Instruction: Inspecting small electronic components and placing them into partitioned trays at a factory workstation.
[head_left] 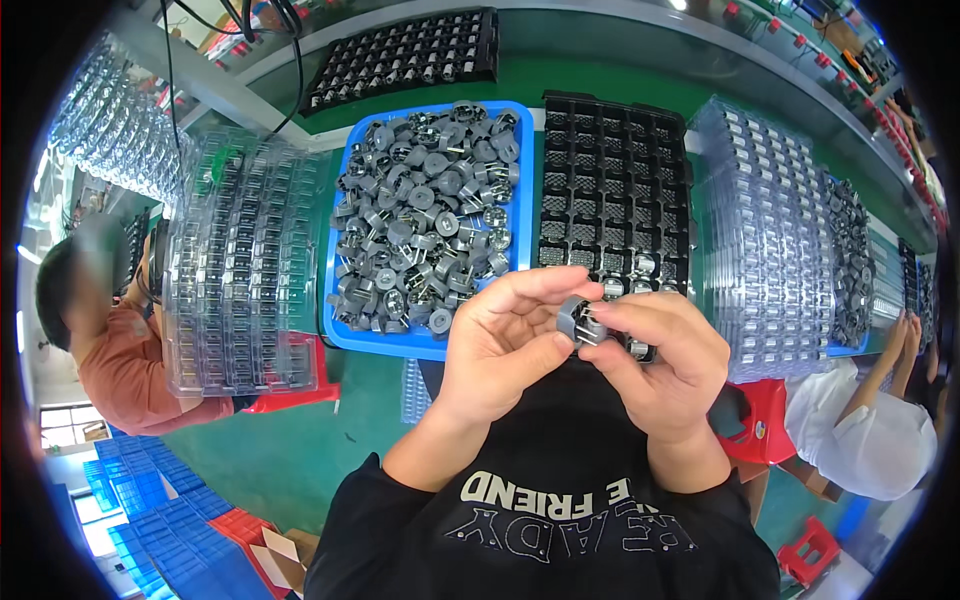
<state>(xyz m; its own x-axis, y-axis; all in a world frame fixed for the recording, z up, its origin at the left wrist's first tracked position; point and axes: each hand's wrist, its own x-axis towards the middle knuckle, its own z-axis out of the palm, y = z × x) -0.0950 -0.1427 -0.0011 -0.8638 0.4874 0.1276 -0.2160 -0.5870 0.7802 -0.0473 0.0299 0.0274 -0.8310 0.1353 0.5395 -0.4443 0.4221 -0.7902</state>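
Note:
A small grey round plastic part with metal pins (pixel 570 318) is between my two hands, in front of my chest. My left hand (pixel 500 345) is closed on its grey rim with thumb and fingers. My right hand (pixel 668 350) pinches at its shiny metal side, where the fingertips hide some of the detail. Just beyond my hands lies a black compartment tray (pixel 612 185); several shiny metal pieces (pixel 643 265) sit in its near compartments. To the left, a blue tray (pixel 400 343) is heaped with similar grey round parts (pixel 425 215).
Stacked clear plastic trays stand left (pixel 240 270) and right (pixel 765 250) of me. A filled black tray (pixel 405 60) lies at the back. One person in an orange top (pixel 135 360) is at left, another in white (pixel 865 430) at right. Red stools (pixel 755 425) stand nearby.

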